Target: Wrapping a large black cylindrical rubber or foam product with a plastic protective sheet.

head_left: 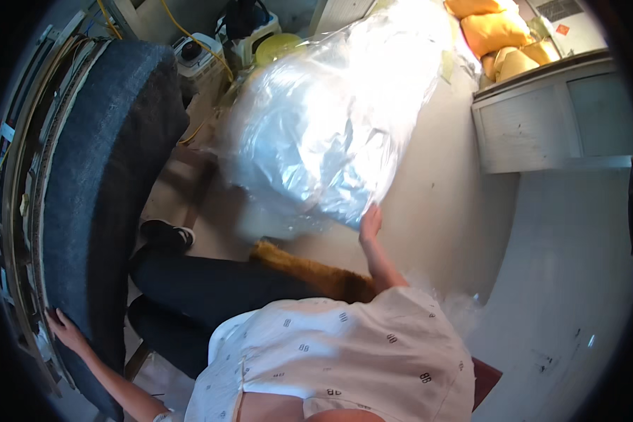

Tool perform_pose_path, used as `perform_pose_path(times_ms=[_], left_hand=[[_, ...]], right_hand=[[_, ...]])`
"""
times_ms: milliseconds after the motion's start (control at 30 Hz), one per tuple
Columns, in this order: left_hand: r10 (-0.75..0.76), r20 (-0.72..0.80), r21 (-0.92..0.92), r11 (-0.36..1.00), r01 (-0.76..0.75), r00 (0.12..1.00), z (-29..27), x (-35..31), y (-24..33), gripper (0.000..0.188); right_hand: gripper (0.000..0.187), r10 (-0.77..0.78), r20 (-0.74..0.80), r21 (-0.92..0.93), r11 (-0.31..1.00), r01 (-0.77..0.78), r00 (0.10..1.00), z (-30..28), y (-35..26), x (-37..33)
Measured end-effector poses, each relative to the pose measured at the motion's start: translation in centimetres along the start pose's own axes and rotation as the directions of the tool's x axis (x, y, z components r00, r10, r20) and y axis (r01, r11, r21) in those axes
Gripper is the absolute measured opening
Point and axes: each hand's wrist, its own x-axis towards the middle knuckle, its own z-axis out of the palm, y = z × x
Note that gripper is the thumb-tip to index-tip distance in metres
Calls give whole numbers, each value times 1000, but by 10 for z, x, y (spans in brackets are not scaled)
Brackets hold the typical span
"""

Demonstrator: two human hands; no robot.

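My right hand [371, 224] reaches forward and grips the lower edge of a big clear plastic bag [323, 119] stuffed with white filling, which stands on the pale floor ahead of me. My left hand [63, 327] lies with fingers spread on the lower edge of a long curved panel covered in dark blue fabric [105, 176] at my left. I wear a white patterned shirt [344, 359] and dark trousers [211, 288]. A brown furry piece [316, 274] lies across my lap under my right forearm.
A wooden frame with wires [17, 211] runs behind the panel. A white cabinet [541, 126] stands at the right, with yellow cushions [499, 32] behind it. Small machines and a yellow cable [204, 49] sit at the back. My black shoe [165, 234] rests on the floor.
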Motion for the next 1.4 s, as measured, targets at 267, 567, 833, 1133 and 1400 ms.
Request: perform_pose_path(times_ms=[267, 567, 833, 1133, 1400], left_hand=[[48, -9, -95, 994, -49, 999, 11, 1, -1, 42], [23, 1, -42, 999, -23, 1000, 10, 0, 0, 43], [68, -16, 6, 998, -68, 998, 9, 2, -13, 42], [62, 52, -49, 997, -60, 997, 2, 4, 1, 44], [145, 52, 104, 983, -150, 988, -11, 6, 5, 44]], right_hand=[[42, -214, 123, 145, 970, 196, 969, 31, -95, 37], [32, -550, 544, 111, 796, 595, 634, 36, -126, -46], [45, -73, 957, -24, 944, 329, 281, 37, -119, -29], [52, 182, 559, -548, 813, 196, 809, 36, -111, 89], [64, -10, -7, -330, 944, 8, 1000, 58, -120, 172]])
